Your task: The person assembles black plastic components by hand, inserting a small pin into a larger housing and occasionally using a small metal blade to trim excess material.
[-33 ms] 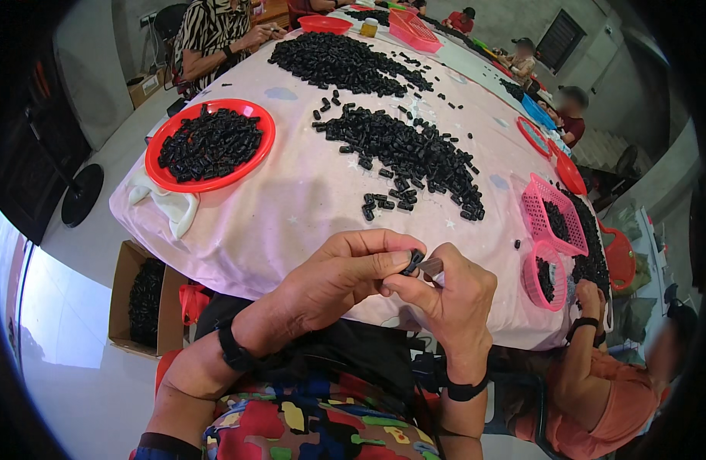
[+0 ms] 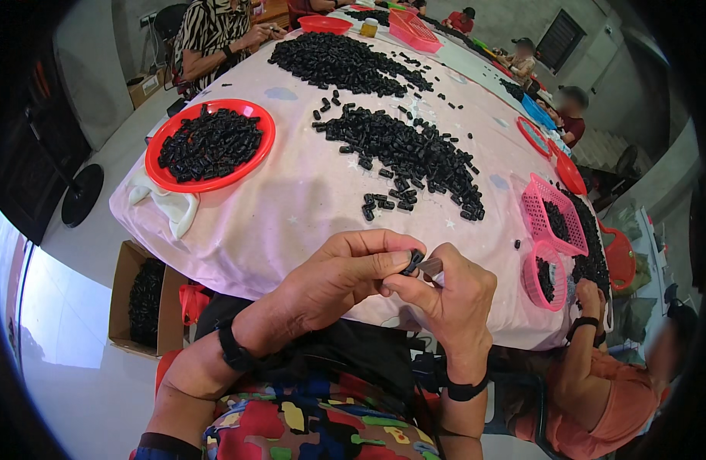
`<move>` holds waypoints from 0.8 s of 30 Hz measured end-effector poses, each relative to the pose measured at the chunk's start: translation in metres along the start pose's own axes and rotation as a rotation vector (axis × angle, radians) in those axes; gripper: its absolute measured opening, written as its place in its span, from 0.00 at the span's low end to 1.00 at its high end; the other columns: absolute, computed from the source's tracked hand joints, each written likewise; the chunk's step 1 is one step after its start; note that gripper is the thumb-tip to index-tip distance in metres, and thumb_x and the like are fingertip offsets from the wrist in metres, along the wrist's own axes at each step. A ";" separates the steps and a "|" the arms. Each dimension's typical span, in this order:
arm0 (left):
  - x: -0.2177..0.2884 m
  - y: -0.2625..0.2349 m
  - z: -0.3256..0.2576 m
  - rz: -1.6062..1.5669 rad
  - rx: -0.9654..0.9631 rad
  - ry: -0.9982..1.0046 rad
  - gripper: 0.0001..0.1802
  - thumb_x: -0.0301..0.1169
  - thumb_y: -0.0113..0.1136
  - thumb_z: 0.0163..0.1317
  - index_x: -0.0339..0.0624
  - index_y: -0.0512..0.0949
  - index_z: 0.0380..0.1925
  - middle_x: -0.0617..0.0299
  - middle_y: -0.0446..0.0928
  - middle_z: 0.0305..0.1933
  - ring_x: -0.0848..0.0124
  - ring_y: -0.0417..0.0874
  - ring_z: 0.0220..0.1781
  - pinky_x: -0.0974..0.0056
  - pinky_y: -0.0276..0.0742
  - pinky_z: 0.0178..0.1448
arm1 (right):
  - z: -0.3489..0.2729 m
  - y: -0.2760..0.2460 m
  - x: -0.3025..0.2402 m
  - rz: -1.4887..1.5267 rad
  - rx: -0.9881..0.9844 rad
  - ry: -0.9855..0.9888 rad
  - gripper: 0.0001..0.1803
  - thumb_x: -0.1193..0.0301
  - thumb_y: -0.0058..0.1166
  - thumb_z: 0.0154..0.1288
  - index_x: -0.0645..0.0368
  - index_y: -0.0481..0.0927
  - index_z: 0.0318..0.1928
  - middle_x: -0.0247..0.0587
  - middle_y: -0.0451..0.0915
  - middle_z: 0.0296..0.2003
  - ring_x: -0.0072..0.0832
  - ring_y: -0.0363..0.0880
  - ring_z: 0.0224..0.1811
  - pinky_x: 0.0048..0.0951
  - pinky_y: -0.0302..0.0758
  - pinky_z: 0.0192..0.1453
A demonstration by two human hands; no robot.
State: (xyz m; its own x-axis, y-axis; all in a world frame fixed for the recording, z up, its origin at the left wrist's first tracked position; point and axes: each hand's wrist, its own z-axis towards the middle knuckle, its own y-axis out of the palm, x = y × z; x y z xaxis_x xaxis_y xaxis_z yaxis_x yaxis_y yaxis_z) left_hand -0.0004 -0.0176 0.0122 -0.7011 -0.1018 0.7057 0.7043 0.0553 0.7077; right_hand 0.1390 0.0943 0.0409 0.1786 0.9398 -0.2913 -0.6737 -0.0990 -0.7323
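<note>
Over the near edge of the table, my left hand (image 2: 322,277) is closed, pinching a small black cylindrical part (image 2: 412,264) between thumb and fingertips. My right hand (image 2: 454,295) is closed too, gripping a thin, flat, pale blade (image 2: 430,266) whose tip meets the black part or lies right beside it. The fingers hide most of the blade and its handle. Beyond my hands, a loose pile of similar black parts (image 2: 410,149) lies on the pink tablecloth (image 2: 292,245).
A larger black pile (image 2: 334,65) lies farther back. At left stands a red round tray (image 2: 155,172) of black pieces, beside a white cloth (image 2: 180,211). A cardboard box (image 2: 175,303) sits below. Pink baskets (image 2: 531,201) stand at right, near a co-worker's hand (image 2: 589,295).
</note>
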 end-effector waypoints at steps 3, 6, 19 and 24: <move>0.001 0.001 0.000 0.011 0.027 -0.007 0.16 0.30 0.55 0.66 0.34 0.74 0.52 0.58 0.80 0.46 0.72 0.81 0.47 0.68 0.76 0.54 | 0.000 0.001 0.001 -0.015 -0.027 0.001 0.29 0.45 0.66 0.48 0.58 0.71 0.21 0.39 0.72 0.14 0.35 0.74 0.15 0.31 0.69 0.18; 0.001 0.001 0.000 0.011 0.031 -0.011 0.16 0.30 0.55 0.66 0.34 0.74 0.51 0.58 0.80 0.46 0.72 0.81 0.47 0.68 0.75 0.55 | 0.000 0.001 0.001 -0.007 -0.034 -0.005 0.29 0.45 0.66 0.48 0.58 0.70 0.20 0.38 0.72 0.14 0.34 0.75 0.15 0.31 0.69 0.18; 0.001 0.001 0.000 -0.033 0.008 -0.028 0.16 0.30 0.55 0.66 0.34 0.74 0.52 0.59 0.79 0.46 0.72 0.81 0.48 0.67 0.74 0.56 | 0.000 0.003 0.002 -0.009 -0.047 -0.046 0.27 0.46 0.66 0.49 0.58 0.73 0.22 0.38 0.73 0.13 0.34 0.76 0.15 0.30 0.69 0.18; 0.002 0.002 -0.002 -0.011 -0.003 -0.005 0.17 0.30 0.56 0.65 0.34 0.74 0.51 0.58 0.79 0.46 0.72 0.81 0.47 0.68 0.75 0.54 | -0.001 -0.001 0.000 0.041 -0.006 0.014 0.28 0.46 0.67 0.47 0.58 0.72 0.22 0.38 0.72 0.13 0.34 0.76 0.15 0.29 0.69 0.18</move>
State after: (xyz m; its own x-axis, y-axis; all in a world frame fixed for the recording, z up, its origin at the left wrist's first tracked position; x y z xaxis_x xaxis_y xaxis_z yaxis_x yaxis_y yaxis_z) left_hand -0.0006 -0.0196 0.0146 -0.7091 -0.0978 0.6983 0.6971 0.0512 0.7151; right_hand 0.1405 0.0941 0.0413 0.1607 0.9304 -0.3294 -0.6764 -0.1392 -0.7232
